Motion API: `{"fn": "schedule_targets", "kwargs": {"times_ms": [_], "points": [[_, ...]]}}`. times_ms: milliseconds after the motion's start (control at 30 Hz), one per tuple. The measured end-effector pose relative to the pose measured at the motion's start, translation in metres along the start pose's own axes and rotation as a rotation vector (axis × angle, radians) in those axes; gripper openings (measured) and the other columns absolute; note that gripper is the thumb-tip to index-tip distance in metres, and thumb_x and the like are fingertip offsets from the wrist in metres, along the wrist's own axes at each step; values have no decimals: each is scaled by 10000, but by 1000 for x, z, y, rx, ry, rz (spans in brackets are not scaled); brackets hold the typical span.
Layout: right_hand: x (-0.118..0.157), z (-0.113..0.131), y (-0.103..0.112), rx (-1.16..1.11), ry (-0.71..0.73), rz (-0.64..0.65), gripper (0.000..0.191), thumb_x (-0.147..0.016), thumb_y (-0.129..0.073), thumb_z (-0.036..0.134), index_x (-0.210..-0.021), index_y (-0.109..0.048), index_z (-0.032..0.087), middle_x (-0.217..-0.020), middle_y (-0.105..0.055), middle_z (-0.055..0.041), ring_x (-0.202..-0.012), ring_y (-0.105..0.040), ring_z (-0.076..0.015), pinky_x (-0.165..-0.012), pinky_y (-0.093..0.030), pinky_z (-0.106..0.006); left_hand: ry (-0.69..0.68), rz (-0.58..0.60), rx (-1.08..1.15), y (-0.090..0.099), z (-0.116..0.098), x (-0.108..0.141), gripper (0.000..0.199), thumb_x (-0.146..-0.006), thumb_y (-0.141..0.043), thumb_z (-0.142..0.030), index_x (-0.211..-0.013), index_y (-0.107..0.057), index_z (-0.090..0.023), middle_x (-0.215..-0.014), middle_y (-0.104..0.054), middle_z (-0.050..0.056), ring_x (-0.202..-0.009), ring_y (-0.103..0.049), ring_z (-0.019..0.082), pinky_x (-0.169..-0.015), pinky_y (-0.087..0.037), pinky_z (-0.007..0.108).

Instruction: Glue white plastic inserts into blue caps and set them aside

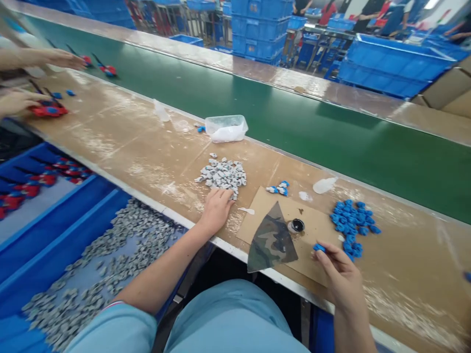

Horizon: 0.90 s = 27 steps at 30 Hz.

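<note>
Our right hand (pixel 340 269) pinches blue piece (pixel 319 247) over cardboard (pixel 316 213); our left hand (pixel 216 210) touches grey pile (pixel 223 171) on counter (pixel 165 147), whether grasping we cannot tell. Small blue-and-grey cluster (pixel 283 185) looks done, we judge; grey pile, blue pile (pixel 348 218) beside cardboard still left.

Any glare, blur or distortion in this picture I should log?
All in the head view: pale sheen on the long green conveyor belt; soft detail on the stacked blue plastic crates behind; wide-angle stretching towards the frame edges; the right hand and its small blue plastic piece fairly clear.
</note>
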State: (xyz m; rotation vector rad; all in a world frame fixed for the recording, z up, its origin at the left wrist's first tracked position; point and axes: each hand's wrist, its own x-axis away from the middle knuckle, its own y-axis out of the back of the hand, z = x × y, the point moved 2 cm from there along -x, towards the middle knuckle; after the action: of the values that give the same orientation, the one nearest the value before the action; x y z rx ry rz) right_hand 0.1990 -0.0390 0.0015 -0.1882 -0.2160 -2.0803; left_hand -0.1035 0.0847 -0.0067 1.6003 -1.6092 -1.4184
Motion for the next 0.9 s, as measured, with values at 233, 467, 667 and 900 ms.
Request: {"fn": "schedule_targets", "kwargs": {"times_ms": [233,467,667,900], "points": [[-1,8,-16,-143,-64,193,404,-553,-841,486,-849,-741,230,-726,-708,-20,-638,-669,-155,-654,-571,-289,25,-234,313,14,-6,2,160,-869,-493,-237,-945,-622,-182,-983,-639,92,-941,-587,208,-863,-470,358],[-10,24,-17,369,501,153,230,-796,-669,378,-966,-724,234,-914,-728,-67,-826,-675,-210,-770,-559,-372,466,67,1217,-10,-68,19,219,-719,-672,-308,-874,-606,-168,-839,-657,30,-811,-621,146,-773,-511,287],[-18,42,-29,791,929,147,188,-889,-564,272,-1015,-702,250,-899,-725,-61,-838,-659,-212,-756,-531,-351,658,376,1532,-30,-104,33,335,-616,-782,-357,-850,-660,-151,-744,-659,11,-704,-602,113,-722,-506,256],[-23,40,-31,821,1005,179,214,-898,-555,251,-1046,-708,279,-854,-714,-46,-776,-646,-200,-706,-498,-336,705,405,1593,-34,-110,35,362,-604,-803,-380,-853,-674,-151,-764,-686,23,-748,-638,132,-798,-517,296]]}}
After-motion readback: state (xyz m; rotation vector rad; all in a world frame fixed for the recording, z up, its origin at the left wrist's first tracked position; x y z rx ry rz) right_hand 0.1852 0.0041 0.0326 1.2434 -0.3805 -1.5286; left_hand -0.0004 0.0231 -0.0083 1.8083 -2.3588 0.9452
